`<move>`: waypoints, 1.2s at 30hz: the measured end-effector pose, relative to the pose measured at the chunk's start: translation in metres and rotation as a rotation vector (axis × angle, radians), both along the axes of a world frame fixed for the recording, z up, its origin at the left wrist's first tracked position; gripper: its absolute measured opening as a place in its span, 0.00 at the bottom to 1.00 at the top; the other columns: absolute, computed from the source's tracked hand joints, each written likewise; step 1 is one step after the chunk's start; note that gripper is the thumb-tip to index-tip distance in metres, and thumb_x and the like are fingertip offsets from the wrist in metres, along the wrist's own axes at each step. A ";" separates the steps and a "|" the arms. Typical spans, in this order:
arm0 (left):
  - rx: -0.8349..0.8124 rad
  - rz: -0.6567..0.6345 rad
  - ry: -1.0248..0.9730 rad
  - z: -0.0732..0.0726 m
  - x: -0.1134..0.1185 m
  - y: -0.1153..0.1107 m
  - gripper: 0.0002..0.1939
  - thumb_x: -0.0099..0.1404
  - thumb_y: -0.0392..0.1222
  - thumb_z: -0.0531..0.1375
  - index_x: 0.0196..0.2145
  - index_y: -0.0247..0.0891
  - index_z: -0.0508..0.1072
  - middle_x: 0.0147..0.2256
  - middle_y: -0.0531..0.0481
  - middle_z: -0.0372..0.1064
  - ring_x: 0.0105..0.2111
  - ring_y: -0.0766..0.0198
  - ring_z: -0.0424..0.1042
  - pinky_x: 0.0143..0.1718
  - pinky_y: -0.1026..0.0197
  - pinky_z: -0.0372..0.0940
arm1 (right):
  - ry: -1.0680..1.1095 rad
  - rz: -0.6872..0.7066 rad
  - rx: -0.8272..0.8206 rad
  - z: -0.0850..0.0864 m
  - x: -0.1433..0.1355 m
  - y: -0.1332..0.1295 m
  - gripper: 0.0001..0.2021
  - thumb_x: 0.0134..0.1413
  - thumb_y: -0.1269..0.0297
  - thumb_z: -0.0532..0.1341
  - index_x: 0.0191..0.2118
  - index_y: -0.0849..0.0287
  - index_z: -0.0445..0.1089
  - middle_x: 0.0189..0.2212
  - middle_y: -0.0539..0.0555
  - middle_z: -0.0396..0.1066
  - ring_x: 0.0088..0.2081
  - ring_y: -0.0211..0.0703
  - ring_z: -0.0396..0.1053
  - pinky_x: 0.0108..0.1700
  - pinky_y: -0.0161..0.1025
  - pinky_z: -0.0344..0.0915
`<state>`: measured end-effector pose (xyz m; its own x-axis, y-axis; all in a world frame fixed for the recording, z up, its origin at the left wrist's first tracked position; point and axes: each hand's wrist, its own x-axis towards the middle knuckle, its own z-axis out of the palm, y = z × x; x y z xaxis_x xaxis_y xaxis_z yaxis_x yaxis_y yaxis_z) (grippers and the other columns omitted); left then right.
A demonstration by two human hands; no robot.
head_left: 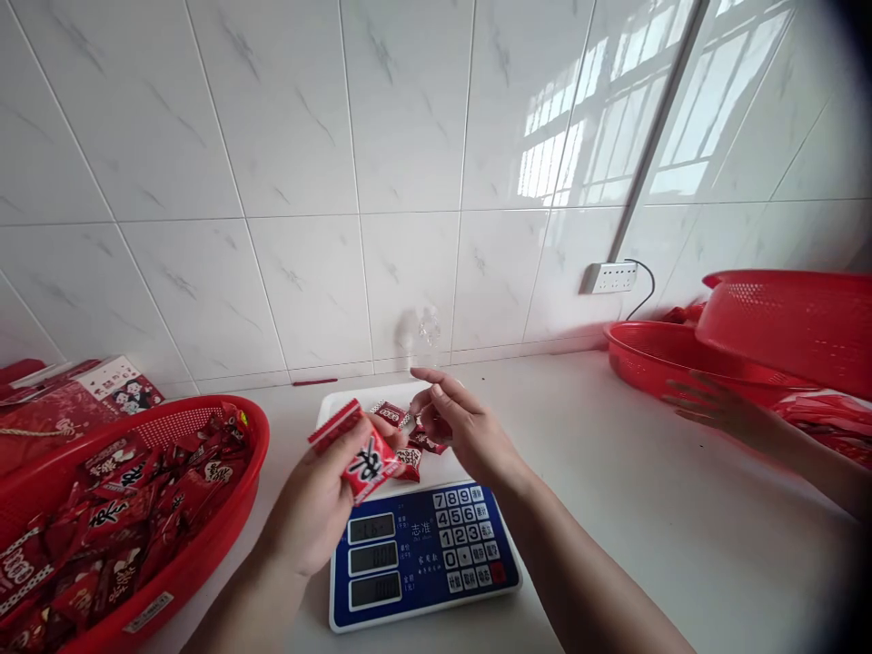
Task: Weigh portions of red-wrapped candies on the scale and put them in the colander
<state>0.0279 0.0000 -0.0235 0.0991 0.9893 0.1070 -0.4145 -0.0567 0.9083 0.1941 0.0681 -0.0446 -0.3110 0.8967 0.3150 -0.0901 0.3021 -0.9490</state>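
My left hand (pixel 317 495) is closed on a red snack packet (pixel 368 459) with black and white lettering, held above the front of the scale pan. Over the pan, my right hand (pixel 458 422) has its index finger stretched out and its other fingers partly bent, close above several small red packets (pixel 409 461). Whether those fingers touch a packet is hard to see. The pan belongs to a digital scale (pixel 426 554) with a blue front, three small displays and a keypad. The display digits are too faint to read.
A red basket (pixel 257 454) full of red packets stands at left, beside red printed packaging (pixel 126 391). At right, another person's hand (pixel 712 404) reaches by red baskets (pixel 633 354). A power strip (pixel 611 277) is on the tiled wall; a red strip (pixel 314 381) lies below.
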 end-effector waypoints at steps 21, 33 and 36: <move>-0.046 0.135 -0.063 0.002 0.002 -0.001 0.08 0.56 0.40 0.66 0.35 0.37 0.76 0.34 0.47 0.74 0.36 0.60 0.73 0.33 0.62 0.70 | -0.466 -0.147 0.248 0.012 0.015 -0.010 0.24 0.63 0.52 0.49 0.62 0.52 0.56 0.57 0.57 0.64 0.55 0.48 0.63 0.52 0.48 0.63; -0.063 0.426 -0.297 0.022 -0.021 0.003 0.03 0.57 0.32 0.60 0.29 0.37 0.73 0.29 0.52 0.69 0.30 0.68 0.71 0.25 0.70 0.69 | -1.229 -0.092 0.344 -0.011 0.014 0.009 0.17 0.53 0.62 0.57 0.49 0.54 0.70 0.48 0.58 0.71 0.48 0.52 0.69 0.44 0.43 0.62; -0.058 0.396 -0.279 0.020 -0.018 0.004 0.03 0.56 0.32 0.61 0.30 0.37 0.74 0.29 0.52 0.69 0.30 0.67 0.70 0.24 0.69 0.69 | -1.242 -0.096 0.348 -0.011 0.012 0.009 0.16 0.52 0.63 0.57 0.47 0.55 0.70 0.44 0.58 0.73 0.46 0.52 0.69 0.41 0.42 0.61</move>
<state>0.0096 0.0036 -0.0035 -0.3109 0.9502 0.0199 -0.5991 -0.2122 0.7720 0.2059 0.0772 -0.0560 -0.5013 0.8612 0.0835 0.8255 0.5049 -0.2521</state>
